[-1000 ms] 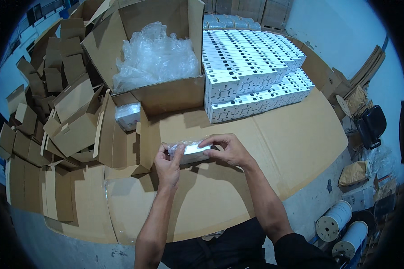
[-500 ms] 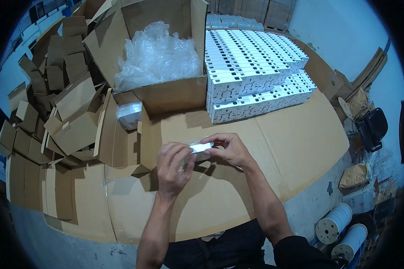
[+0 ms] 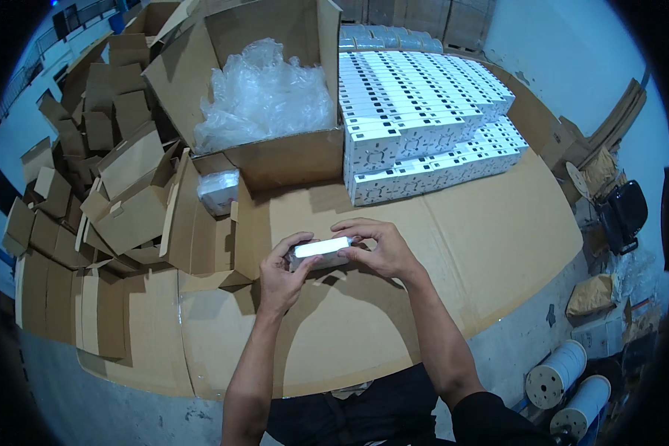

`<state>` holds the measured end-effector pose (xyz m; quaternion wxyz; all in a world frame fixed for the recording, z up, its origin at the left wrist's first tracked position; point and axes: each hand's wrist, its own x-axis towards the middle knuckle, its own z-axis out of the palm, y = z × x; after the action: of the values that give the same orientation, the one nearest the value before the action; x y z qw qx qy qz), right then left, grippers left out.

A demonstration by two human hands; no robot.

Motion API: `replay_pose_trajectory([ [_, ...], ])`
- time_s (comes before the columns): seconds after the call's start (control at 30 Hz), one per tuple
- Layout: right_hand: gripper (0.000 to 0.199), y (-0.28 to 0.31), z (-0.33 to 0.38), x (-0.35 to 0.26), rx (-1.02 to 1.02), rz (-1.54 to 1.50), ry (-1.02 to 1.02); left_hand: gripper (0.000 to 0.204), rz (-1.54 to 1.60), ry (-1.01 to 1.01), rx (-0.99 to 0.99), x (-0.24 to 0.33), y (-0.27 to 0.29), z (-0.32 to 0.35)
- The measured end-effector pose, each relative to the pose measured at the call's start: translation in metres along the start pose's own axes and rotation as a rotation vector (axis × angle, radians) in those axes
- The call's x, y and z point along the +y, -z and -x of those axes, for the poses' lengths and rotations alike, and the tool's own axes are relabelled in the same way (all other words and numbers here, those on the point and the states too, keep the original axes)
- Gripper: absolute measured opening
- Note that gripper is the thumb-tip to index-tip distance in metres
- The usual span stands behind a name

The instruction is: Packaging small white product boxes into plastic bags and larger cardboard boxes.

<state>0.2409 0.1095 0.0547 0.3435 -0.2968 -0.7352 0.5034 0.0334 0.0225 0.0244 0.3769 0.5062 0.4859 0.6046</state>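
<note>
Between both hands, just above the cardboard-covered table [image 3: 349, 334], is a small white box [image 3: 322, 247] that looks wrapped in clear film. My left hand [image 3: 281, 276] grips its left end, thumb along the near side and fingers behind. At the other end, my right hand [image 3: 379, 249] pinches it between thumb and curled fingers. To the left, an open brown carton [image 3: 214, 249] lies with a plastic-wrapped white pack [image 3: 218, 192] inside at its far end. The underside of the held box is hidden.
Behind stands a large open carton [image 3: 290, 160] full of crumpled clear plastic [image 3: 264, 97]. Stacked rows of white boxes [image 3: 409, 141] occupy the far right. Open brown cartons [image 3: 130, 212] crowd the left. On the floor at right are cable spools [image 3: 556, 374] and a black chair [image 3: 623, 212].
My left hand has turned and shifted so its fingers now close around the box's left end, showing more of the white top. My right hand stays at the right end.
</note>
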Motion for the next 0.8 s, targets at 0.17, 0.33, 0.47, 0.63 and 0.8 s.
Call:
replay_pose_trajectory([
  [0.17, 0.034, -0.008, 0.001, -0.021, 0.007, 0.291, 0.181, 0.037, -0.026, 0.063, 0.016, 0.001, 0.005, 0.002],
  [0.33, 0.029, -0.003, 0.003, -0.028, -0.010, 0.464, 0.287, 0.038, -0.209, -0.081, 0.008, 0.008, -0.008, 0.005],
  [0.47, 0.023, 0.002, 0.001, -0.035, -0.029, 0.533, 0.148, 0.058, -0.567, -0.008, 0.067, 0.008, -0.006, 0.042],
  [0.63, 0.021, 0.018, -0.023, -0.036, 0.073, 0.663, 0.074, 0.065, -1.152, -0.154, -0.136, 0.016, -0.001, 0.089],
  [0.8, 0.022, -0.006, -0.081, -0.042, 0.124, 0.607, 0.223, 0.058, -1.111, -0.163, -0.111, 0.013, 0.004, 0.090],
])
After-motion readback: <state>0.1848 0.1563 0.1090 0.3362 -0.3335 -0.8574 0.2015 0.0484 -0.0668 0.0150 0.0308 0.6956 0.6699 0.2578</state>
